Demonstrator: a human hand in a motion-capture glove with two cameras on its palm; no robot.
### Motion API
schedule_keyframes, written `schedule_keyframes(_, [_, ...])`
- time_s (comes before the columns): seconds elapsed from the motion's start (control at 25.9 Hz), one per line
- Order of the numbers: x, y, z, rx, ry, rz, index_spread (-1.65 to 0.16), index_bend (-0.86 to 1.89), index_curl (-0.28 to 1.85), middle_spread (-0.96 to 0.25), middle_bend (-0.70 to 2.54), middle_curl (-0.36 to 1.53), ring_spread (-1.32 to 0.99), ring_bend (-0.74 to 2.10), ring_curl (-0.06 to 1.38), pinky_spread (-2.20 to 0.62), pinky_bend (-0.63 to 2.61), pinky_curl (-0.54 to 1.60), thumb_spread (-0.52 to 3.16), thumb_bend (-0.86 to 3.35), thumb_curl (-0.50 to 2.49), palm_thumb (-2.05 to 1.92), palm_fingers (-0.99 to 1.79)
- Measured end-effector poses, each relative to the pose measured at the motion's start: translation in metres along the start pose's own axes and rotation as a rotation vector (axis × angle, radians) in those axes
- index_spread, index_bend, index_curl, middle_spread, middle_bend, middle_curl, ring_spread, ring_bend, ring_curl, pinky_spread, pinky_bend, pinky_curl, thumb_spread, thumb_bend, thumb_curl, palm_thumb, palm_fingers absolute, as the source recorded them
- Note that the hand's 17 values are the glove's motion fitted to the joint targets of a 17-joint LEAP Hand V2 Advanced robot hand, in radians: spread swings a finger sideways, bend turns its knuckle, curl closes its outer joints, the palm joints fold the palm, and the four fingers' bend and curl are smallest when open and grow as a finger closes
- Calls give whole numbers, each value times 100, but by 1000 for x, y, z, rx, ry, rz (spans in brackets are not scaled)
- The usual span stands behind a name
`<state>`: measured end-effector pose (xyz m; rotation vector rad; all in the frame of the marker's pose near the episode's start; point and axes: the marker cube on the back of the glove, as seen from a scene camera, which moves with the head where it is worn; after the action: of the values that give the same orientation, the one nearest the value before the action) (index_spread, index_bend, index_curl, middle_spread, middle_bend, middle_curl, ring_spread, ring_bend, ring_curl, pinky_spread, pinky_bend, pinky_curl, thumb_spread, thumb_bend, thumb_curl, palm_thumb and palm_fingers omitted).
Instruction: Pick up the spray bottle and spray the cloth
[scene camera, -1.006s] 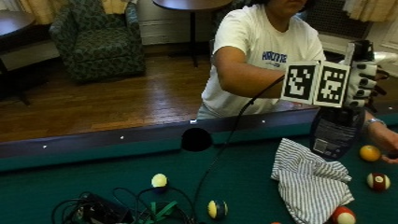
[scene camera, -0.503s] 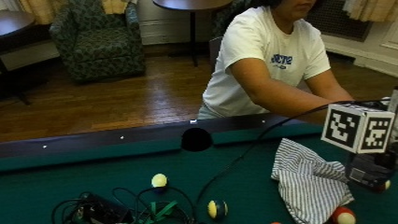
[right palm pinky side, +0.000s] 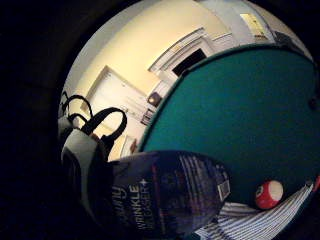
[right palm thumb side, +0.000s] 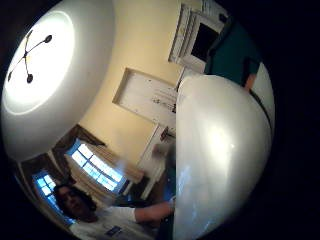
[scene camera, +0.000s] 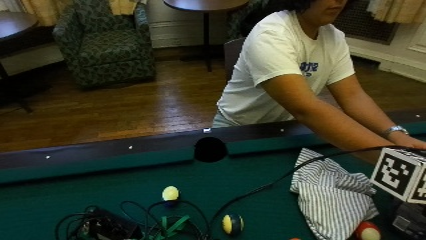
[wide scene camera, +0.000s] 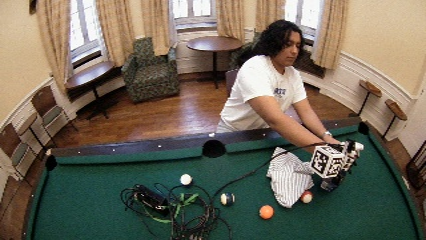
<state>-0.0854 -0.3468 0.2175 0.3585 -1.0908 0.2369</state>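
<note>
Outside view: the cloth (scene camera: 333, 192), striped, lies crumpled on the green surface (scene camera: 80, 195) at the near right, a red-and-white ball (scene camera: 367, 231) touching its near edge. My right hand is almost out of the picture at the far right edge, so nothing of my grip shows here.

Wide outside view: my right hand (wide scene camera: 346, 159) stands just right of the cloth with the bottle (wide scene camera: 331, 183) upright under it, base on or just above the surface; I cannot tell which.

Little-finger view: the dark bottle fills the space by my palm, my black-gloved fingers (right palm pinky side: 82, 165) wrapped round it, cloth and ball just beyond.

Thumb view: the bottle's pale top (right palm thumb side: 220, 155) sits close against my palm.

I judge the pick-up done and the spray not begun. Next I need the nozzle turned toward the cloth and a finger on the trigger.
</note>
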Motion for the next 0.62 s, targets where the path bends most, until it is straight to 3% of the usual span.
schedule_keyframes(0.62, [23,6,15,34,37,30,-28,33,64,-22,69,55,-24,72,46,-34,41,41,43,-3,88,90,140])
